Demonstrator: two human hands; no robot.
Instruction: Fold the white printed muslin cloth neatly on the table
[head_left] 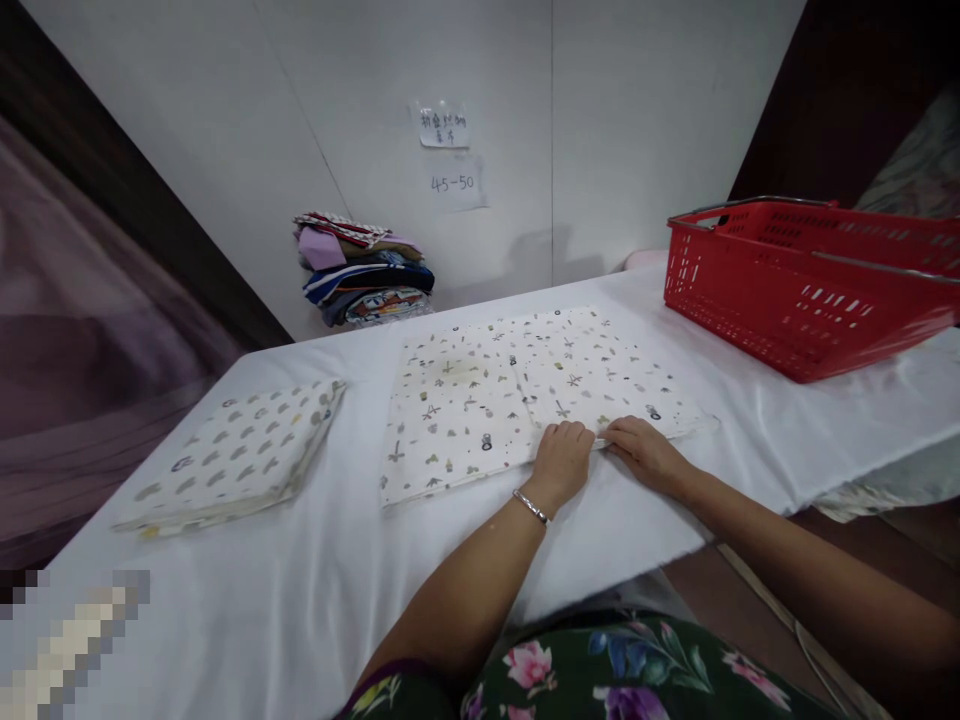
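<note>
A white printed cloth lies spread flat on the white table in front of me. Both hands rest at its near edge, side by side. My left hand, with a silver bracelet at the wrist, has its fingers curled closed on the cloth's edge. My right hand pinches the same edge just to the right. To the left a folded white cloth with grey spots lies by itself, away from both hands.
A red plastic basket with metal handles stands at the right end of the table. A stack of folded coloured fabrics sits against the back wall under two paper notes. A brown curtain hangs at the left.
</note>
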